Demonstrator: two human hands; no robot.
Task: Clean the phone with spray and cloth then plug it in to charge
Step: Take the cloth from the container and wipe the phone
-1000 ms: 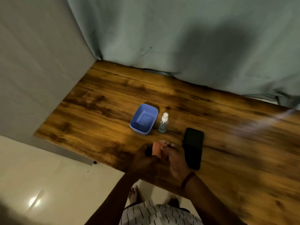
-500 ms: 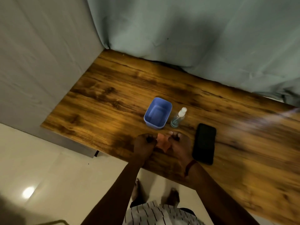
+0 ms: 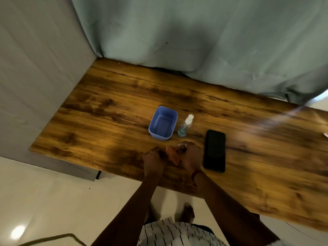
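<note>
A small orange cloth (image 3: 172,155) is stretched between my two hands near the front edge of the wooden table (image 3: 106,121). My left hand (image 3: 153,160) grips its left side and my right hand (image 3: 190,155) grips its right side. A black phone (image 3: 214,150) lies flat, screen up, just right of my right hand. A small clear spray bottle (image 3: 185,126) with a white nozzle and bluish liquid stands behind my hands. No charging cable shows clearly.
A blue plastic tub (image 3: 163,123) stands left of the spray bottle. A grey-green curtain (image 3: 195,41) hangs along the table's back edge and a grey wall (image 3: 35,68) closes the left side. White floor tiles and my feet lie below the front edge.
My hands have pulled apart, spreading the orange cloth that was bunched between them. The camera view has shifted, so the table objects sit further right and higher in view.
</note>
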